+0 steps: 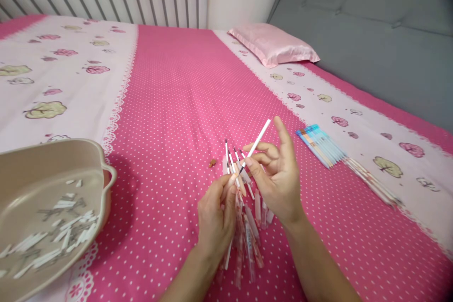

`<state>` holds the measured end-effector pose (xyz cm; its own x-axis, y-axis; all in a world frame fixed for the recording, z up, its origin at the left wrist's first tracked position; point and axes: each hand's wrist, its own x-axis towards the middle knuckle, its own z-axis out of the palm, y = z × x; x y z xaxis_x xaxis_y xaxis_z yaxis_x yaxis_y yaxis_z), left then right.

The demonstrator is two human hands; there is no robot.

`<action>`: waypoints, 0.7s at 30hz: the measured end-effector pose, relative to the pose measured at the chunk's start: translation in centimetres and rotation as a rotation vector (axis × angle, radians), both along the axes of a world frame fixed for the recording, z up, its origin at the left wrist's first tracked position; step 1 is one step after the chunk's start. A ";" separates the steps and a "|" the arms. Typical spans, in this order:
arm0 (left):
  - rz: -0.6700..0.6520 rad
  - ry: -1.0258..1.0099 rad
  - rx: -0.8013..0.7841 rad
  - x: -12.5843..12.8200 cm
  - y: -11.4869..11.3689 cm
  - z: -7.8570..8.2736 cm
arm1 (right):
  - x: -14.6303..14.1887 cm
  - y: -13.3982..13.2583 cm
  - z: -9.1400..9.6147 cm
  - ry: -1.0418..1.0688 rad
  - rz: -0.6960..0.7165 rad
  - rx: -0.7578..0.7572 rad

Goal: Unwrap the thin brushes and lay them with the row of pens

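Hot-pink polka-dot fabric bed (177, 85), and well in from its far edge the right hand (282, 181) and left hand (215, 207) both have fingers pinching a slim white dark-tipped plastic tube (259, 138), so honestly one sloppy twist could drop it among the clear pinkish plastic barrels (248, 243) below.

The left hand (216, 207) pinches the dark lower end of a white pen refill (261, 136) and the right hand (285, 181) its shaft, above clustered pens (249, 240) on a dotted pink bedspread (177, 89). Left stands a beige plastic basin (46, 170); right lie blue pens (320, 146).
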<state>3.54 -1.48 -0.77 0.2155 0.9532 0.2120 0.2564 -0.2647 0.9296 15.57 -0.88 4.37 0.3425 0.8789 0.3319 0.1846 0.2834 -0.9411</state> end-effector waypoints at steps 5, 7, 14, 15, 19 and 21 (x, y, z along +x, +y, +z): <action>-0.005 0.016 0.026 -0.1 0.0 -0.1 | -0.1 -0.1 0.2 -0.036 -0.034 0.013; -0.013 0.018 0.044 -0.1 0.0 -0.1 | -0.1 -0.1 0.2 -0.048 -0.038 0.015; -0.011 0.002 0.043 -0.1 0.1 -0.2 | -0.2 0.0 -0.2 -0.067 -0.010 -0.021; -0.011 -0.001 0.039 -0.1 0.1 -0.2 | -0.2 0.0 -0.2 -0.070 -0.007 -0.021; -0.014 -0.022 0.014 0.0 0.1 -0.3 | -0.2 0.1 -0.4 -0.079 0.011 -0.015; -0.010 -0.024 0.011 0.0 0.1 -0.4 | -0.2 0.1 -0.4 -0.080 0.018 -0.013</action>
<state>3.52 -1.38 -1.14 0.2202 0.9486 0.2273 0.2316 -0.2772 0.9325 15.35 -0.77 3.97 0.2991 0.8892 0.3463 0.2542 0.2756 -0.9271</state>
